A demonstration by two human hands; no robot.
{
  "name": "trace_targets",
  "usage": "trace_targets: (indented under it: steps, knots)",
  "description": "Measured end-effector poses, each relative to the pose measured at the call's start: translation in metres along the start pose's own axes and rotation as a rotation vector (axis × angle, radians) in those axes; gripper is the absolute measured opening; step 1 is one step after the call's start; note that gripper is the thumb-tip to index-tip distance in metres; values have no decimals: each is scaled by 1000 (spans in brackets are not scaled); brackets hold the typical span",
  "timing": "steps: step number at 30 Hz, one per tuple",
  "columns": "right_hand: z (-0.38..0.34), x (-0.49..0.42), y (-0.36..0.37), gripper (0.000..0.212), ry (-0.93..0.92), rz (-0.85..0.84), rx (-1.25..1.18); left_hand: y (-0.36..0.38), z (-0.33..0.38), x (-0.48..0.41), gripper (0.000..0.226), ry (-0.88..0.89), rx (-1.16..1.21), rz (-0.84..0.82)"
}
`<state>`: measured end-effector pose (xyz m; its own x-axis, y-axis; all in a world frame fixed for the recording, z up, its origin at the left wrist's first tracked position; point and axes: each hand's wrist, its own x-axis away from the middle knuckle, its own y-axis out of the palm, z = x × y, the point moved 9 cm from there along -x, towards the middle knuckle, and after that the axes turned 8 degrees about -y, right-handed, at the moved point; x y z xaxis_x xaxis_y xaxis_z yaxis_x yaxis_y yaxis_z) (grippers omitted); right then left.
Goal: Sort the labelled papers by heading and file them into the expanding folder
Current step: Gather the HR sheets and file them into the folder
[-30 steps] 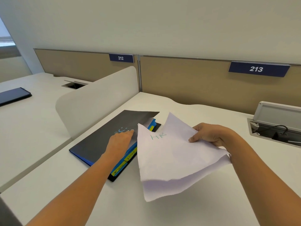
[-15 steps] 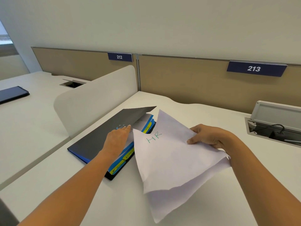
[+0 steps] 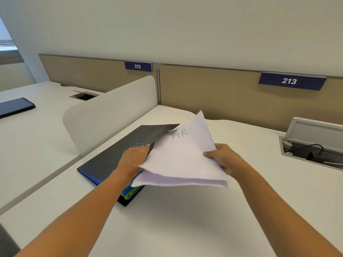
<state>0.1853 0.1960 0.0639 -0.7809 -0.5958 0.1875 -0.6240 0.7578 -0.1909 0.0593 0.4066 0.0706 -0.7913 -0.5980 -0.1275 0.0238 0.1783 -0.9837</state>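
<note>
filing step in hand: the expanding folder [image 3: 111, 160] lies flat on the desk [image 3: 185, 219] with its dark cover lifted at the far corner. the left hand [image 3: 133, 158] sits at that cover's edge, its fingertips partly hidden behind the sheets, so i cannot tell whether it pinches the flap or only props it. just right of it the papers [image 3: 181, 160], top sheet headed hr, hang over the folder's open side, pinched at their right edge by the right hand [image 3: 225, 160], thumb on top; next up, i'd say, is finding the matching tabbed pocket and sliding the sheets in flat without buckling.
</note>
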Motion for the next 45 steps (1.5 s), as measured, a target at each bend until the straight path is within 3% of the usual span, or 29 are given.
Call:
trace_targets:
  steps: [4,10,16,24,26,30,32,35,37,39,42,45]
  knots:
    - [18,3,13,27,-3,79,-16,10,-8,2,45,21,231,-78]
    - [16,-4,12,27,-91,42,216,0,-9,-4,43,77,154,-52]
    - [19,-6,31,29,-111,146,126,-3,-12,-6,40,79,257,-7]
    - [30,5,87,35,-56,356,-141,10,-9,-9,46,53,180,-35]
    - [30,2,108,41,-42,301,-212,11,-6,-8,47,50,159,-24]
    - [36,-4,159,43,-23,-49,-288,11,1,-6,43,51,120,3]
    - [38,-4,158,41,-52,-108,-267,8,0,-6,43,42,104,24]
    - [36,-1,119,52,-250,75,-43,6,-1,-5,44,33,111,36]
    - [13,12,92,56,-595,285,398,5,-2,-3,46,25,114,46]
    - [0,25,97,64,-911,368,889,6,-2,-2,48,15,113,48]
    - [4,26,127,73,-1146,212,1216,4,1,-1,48,17,116,45]
    - [4,12,143,60,-1160,73,1322,-1,4,2,48,23,104,58]
